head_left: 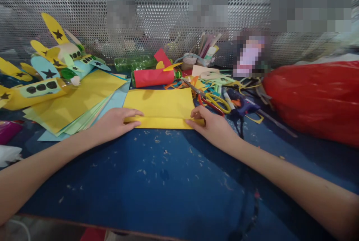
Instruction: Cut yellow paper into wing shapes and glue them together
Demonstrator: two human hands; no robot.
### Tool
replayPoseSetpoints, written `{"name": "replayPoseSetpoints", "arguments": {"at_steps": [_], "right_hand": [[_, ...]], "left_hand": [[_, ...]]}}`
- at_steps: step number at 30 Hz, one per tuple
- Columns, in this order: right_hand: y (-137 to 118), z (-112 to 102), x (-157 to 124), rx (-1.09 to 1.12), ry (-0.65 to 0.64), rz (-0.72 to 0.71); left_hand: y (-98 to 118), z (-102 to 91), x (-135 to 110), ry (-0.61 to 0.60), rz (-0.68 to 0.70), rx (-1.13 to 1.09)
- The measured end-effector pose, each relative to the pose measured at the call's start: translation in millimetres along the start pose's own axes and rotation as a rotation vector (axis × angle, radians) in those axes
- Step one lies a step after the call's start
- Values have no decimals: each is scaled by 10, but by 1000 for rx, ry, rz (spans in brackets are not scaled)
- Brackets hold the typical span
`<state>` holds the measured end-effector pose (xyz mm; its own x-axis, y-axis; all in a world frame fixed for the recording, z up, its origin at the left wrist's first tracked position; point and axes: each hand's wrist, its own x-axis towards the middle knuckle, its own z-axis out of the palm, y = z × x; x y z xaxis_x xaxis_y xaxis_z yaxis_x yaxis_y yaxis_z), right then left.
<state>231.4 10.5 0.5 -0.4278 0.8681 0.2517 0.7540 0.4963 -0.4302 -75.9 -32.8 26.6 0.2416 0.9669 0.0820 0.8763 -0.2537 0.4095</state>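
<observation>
- So the yellow sheet (161,100) is flat on the blue desk (157,181), pretty much mid-view, with a narrow strip folded along its near edge. All clock spots below go from that sheet, 12 being the far side.
- Left hand (113,123), about 8 o'clock: grip is closed, thumb and fingers pinching the left end of the folded strip.
- Right hand (211,123), about 4 o'clock: same deal, grip pinched on the strip's right end.
- 9 o'clock: a messy fanned stack of colored paper (78,100), yellow on top, blue and pale green poking out.
- 10 o'clock: a bunch of plane-like models (53,87) with black stars and dark window blobs on them.
- 12 o'clock: a green bottle wrapped in red paper (153,78), lying on its side just beyond the sheet.
- 3 o'clock: scissors (199,92) with red and yellow handles, then a dark blue glue gun (246,107) a bit farther out, then a big shiny red bag (311,98).
</observation>
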Motion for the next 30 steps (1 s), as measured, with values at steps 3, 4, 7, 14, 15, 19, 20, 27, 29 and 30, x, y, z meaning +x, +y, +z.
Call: {"name": "replayPoseSetpoints", "arguments": {"at_steps": [3,4,7,14,15,19,20,27,29,30], "right_hand": [[13,-66,-3,92,-48,-10],[20,-77,-8,104,-66,-14],[41,-65,-19,90,-78,17],[30,8,-14,74,-33,100],[25,6,-13,72,-34,103],[15,-11,-12,63,-46,111],[14,-14,-12,56,-51,109],[17,-13,-27,10,-60,55],[14,-12,-33,1,-67,46],[11,-12,-35,0,-73,43]], "left_hand": [[-13,13,11,-4,-12,-17],[-19,15,16,-4,-20,-29],[-31,16,27,1,-45,-55],[-55,64,7,42,27,12],[-67,79,6,44,49,33],[-115,121,8,44,115,86],[-122,125,8,47,124,92],[-92,109,3,57,105,145],[-78,103,4,62,82,150],[-75,103,5,63,74,151]]}}
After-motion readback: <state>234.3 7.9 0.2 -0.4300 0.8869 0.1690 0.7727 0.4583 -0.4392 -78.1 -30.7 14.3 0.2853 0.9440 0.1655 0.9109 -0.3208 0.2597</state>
